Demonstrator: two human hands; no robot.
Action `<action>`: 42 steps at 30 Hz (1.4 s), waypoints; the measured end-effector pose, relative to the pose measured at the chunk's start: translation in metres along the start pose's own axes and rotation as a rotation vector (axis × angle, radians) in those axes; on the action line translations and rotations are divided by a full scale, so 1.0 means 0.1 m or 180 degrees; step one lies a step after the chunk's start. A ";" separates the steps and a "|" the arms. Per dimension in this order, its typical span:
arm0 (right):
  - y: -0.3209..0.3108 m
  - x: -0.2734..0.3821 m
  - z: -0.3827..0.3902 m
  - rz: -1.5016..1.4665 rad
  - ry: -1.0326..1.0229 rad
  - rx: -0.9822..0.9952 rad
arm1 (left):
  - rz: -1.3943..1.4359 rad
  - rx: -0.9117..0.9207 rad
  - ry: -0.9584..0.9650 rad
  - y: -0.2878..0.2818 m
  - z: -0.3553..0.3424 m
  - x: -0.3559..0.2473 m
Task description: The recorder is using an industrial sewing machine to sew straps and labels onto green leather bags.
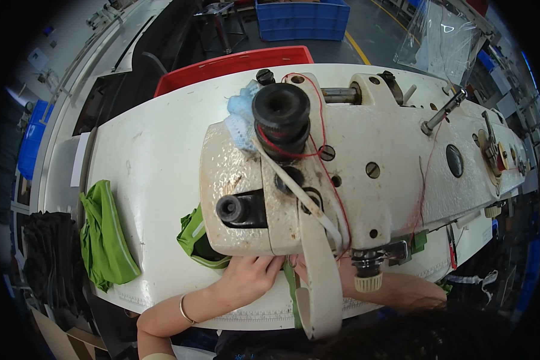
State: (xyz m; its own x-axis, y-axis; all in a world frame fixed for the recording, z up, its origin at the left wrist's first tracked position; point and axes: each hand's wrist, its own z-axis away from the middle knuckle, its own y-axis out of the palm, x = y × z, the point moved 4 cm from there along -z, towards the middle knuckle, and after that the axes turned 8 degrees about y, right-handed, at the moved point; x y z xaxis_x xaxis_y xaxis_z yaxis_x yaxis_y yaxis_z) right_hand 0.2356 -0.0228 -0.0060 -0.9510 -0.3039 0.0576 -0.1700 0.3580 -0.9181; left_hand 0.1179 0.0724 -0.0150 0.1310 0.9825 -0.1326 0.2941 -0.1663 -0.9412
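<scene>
A cream sewing machine with red thread fills the middle of the view and covers its needle area. My left hand, a bracelet on its wrist, is just below the machine head, fingers bent together at the green fabric. That fabric has a pale edge and reaches out from under the head to the left. A narrow green strip hangs between my hands toward the table's near edge. Beside the strip is my right hand, mostly hidden behind the machine's pale curved guard; its grip does not show.
On the white table, another green fabric piece lies at the left edge beside a stack of black fabric. Past the far edge are a red bin and a blue crate. Red-handled scissors lie at right.
</scene>
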 end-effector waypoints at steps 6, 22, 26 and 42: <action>0.17 -0.23 0.10 -0.4696 0.2165 0.0345 | 0.0330 -0.0225 -0.0288 -0.01 -0.10 0.14; 0.25 -0.18 0.05 -0.1543 0.1116 0.0413 | 0.0355 -0.0317 -0.0232 -0.15 -0.14 0.20; 0.09 -0.29 0.10 -0.1058 0.1209 0.0404 | 0.0521 0.0008 -0.0528 -0.38 -0.25 0.12; -0.16 0.04 -0.08 0.0106 -0.0457 -0.0058 | -0.0036 -0.0194 -0.0141 -0.64 -0.27 0.09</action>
State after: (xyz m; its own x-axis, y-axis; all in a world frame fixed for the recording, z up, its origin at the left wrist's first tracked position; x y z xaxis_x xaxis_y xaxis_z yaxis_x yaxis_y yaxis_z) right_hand 0.2323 -0.0221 0.0119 -0.9097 -0.4142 -0.0307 -0.1448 0.3857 -0.9112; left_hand 0.1255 0.0891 0.0519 0.0858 0.9868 -0.1370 0.3527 -0.1587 -0.9222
